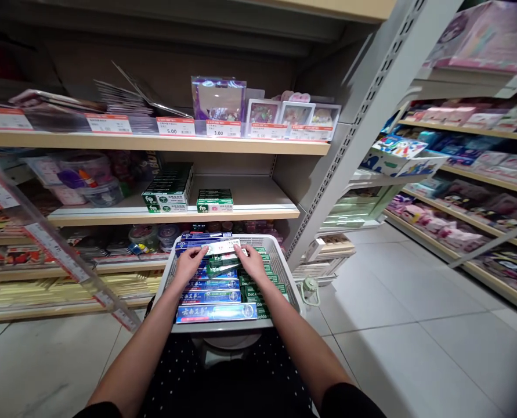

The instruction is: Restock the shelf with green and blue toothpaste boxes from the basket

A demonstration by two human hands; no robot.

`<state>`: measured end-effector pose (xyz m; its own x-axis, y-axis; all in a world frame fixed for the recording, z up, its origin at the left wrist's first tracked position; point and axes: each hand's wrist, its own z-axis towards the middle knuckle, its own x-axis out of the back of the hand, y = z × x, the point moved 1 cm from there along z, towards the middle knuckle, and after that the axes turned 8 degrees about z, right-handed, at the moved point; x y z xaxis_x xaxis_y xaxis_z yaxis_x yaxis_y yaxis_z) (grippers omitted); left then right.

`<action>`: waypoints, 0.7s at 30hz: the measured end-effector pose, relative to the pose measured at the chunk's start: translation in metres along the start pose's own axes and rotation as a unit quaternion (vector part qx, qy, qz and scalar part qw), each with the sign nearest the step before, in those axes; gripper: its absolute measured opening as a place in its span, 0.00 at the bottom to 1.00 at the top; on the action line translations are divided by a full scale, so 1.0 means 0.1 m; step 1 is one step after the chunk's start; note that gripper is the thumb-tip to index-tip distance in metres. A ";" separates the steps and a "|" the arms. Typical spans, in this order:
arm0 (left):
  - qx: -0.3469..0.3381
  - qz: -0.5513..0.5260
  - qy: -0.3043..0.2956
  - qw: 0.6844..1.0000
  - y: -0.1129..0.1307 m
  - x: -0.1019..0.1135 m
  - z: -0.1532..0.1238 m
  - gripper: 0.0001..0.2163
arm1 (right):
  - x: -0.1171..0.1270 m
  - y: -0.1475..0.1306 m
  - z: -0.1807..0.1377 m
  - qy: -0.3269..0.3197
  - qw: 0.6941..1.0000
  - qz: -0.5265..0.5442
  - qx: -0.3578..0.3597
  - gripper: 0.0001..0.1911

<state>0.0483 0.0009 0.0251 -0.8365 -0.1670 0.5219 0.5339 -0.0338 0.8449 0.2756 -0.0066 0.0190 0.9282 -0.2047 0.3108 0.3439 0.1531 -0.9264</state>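
Note:
A white plastic basket [286, 273] rests on my lap, packed with several blue and green toothpaste boxes [217, 312]. My left hand [190, 261] and my right hand [252, 260] reach into it from either side. Together they grip the two ends of a long white toothpaste box [221, 247] that lies across the top of the pile. On the wooden shelf [258, 212] straight ahead stand two stacks of green toothpaste boxes [214, 200], the taller stack [169, 188] on the left.
Wooden store shelves with price tags [174, 126] carry packaged goods above and to the left. A grey metal upright [349, 145] stands at the right of the shelf. More shelves line the right side of a tiled aisle [415, 325]. A clear shelf strip [58, 249] slants at left.

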 end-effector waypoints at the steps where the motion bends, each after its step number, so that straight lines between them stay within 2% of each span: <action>1: 0.007 -0.005 0.018 1.000 -0.03 -0.02 0.00 0.22 | -0.03 0.01 -0.02 0.013 1.000 -0.010 0.012 0.20; 3: 0.010 -0.022 0.019 1.000 -0.06 -0.06 0.00 0.24 | -0.07 0.04 -0.03 0.019 0.999 -0.011 0.024 0.19; 6: 0.014 -0.074 -0.029 0.997 -0.08 -0.12 0.00 0.25 | -0.11 0.12 0.03 0.032 0.999 0.019 0.008 0.19; 9: 0.039 -0.125 -0.055 0.990 -0.09 -0.13 0.02 0.25 | -0.15 0.19 0.12 0.058 0.993 0.101 -0.016 0.21; 12: 0.054 -0.152 -0.068 0.985 -0.11 -0.13 0.05 0.25 | -0.17 0.21 0.18 0.028 0.983 0.184 0.004 0.22; 14: 0.061 -0.163 -0.059 0.983 -0.11 -0.14 0.06 0.24 | -0.17 0.21 0.19 0.006 0.978 0.208 0.008 0.22; 17: 0.065 -0.163 -0.027 0.984 -0.09 -0.15 0.06 0.23 | -0.16 0.22 0.19 -0.001 0.974 0.224 -0.029 0.23; 21: 0.001 -0.103 0.035 0.994 -0.05 -0.13 0.05 0.20 | -0.17 0.22 0.19 -0.008 0.970 0.238 -0.055 0.23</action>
<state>0.0559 0.0081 0.0146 -0.9174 -0.2258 0.3276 0.3513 -0.0731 0.9334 0.2699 0.0185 -0.0027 0.9804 -0.1216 -0.1549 -0.1401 0.1221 -0.9826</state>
